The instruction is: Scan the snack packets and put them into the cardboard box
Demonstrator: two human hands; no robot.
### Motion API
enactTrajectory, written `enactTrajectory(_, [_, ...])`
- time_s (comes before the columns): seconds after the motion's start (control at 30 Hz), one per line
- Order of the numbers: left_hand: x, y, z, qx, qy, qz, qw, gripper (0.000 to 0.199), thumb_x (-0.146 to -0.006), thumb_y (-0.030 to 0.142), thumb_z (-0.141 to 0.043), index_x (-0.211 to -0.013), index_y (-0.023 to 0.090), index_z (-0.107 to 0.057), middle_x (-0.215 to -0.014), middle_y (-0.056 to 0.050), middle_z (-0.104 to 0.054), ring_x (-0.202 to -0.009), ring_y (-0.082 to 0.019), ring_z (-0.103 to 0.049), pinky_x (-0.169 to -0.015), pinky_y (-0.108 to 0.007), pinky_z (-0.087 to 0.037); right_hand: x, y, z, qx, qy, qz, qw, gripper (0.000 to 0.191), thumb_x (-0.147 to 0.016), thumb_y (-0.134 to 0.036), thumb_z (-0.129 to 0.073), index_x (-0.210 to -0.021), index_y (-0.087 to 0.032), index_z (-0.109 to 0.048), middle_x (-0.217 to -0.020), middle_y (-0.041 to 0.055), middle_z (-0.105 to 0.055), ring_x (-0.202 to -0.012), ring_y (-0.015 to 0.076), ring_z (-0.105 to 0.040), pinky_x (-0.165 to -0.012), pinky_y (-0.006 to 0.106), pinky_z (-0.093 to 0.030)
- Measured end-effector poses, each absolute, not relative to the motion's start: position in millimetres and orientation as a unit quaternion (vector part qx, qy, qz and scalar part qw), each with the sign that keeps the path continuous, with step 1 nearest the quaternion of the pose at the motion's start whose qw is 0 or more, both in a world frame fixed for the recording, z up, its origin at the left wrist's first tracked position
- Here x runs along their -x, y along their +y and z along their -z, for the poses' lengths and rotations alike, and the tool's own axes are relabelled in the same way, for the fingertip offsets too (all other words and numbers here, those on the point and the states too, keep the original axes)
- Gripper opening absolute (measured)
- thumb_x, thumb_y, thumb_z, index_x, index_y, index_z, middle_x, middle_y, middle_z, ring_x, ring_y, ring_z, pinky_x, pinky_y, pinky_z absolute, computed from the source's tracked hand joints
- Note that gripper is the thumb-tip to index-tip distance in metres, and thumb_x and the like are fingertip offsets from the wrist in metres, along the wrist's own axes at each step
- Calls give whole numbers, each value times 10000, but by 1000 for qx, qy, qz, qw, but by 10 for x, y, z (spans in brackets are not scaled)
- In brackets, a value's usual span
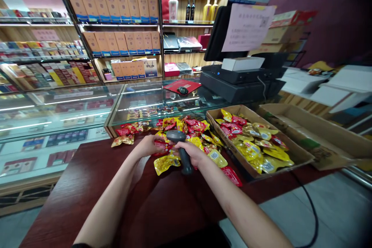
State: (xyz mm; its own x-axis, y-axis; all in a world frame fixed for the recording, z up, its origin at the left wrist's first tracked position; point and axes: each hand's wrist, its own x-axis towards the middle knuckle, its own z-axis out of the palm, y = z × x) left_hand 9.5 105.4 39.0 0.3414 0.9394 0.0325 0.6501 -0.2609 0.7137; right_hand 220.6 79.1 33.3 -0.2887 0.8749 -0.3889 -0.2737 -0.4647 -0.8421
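Note:
My right hand is wrapped round the dark grey handle of a barcode scanner, its head tilted up toward my left hand. My left hand has its fingers closed on a red snack packet, just left of the scanner head; the fingertips are partly hidden. A yellow snack packet lies on the dark red table below the left hand. Behind and around both hands is a loose pile of red, yellow and gold snack packets. A flat red packet rests right of the right hand.
A cardboard box of snack packets stands to the right, with a second cardboard box beyond it. Behind the pile is a glass display counter carrying a mouse and a monitor. A black cable hangs at lower right.

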Motion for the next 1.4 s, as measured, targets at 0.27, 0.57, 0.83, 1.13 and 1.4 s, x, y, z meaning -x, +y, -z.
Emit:
enactTrajectory(0.27, [-567,1272,-379,-476,500,-491,531,412,-531,303,-820,-867,118,-670,-817,-80,-702,-700,-173,-638,-677,-277,-499,-2378,891,-318,370,-235,-762,476,166,-631,-99,-540,-771,-152,-610,-798,62,-686,-758,168,-670,-719,271,-554])
enactTrajectory(0.57, [-900,1453,-130,-337,388,-490,704,342,-564,250,-821,-857,159,-669,-852,-60,-693,-681,-128,-638,-620,-243,-526,-2515,814,-343,417,-259,-683,541,208,-624,-138,-581,-828,-142,-622,-819,50,-675,-784,162,-660,-731,263,-541])
enactTrajectory(0.83, [-844,1531,-121,-422,461,-502,599,412,-551,385,-805,-862,149,-673,-788,-29,-683,-583,-85,-583,-518,-175,-443,-2422,501,-417,502,-441,-595,448,142,-671,-245,-598,-791,-170,-587,-684,6,-634,-591,149,-614,-461,226,-480])
enactTrajectory(1.13, [-789,1650,-257,-451,413,-535,583,454,-590,415,-776,-947,149,-686,-878,-56,-711,-699,-144,-637,-655,-249,-492,-2291,405,-399,515,-491,-587,386,83,-737,-272,-552,-720,-192,-563,-437,-31,-539,-338,101,-473,-355,203,-375])
enactTrajectory(1.4, [-798,1660,-234,-435,408,-542,593,418,-588,393,-785,-914,149,-691,-862,-43,-719,-715,-148,-646,-686,-256,-496,-2225,472,-290,498,-488,-589,409,109,-752,-308,-551,-721,-205,-571,-461,-29,-542,-352,117,-478,-366,232,-385])
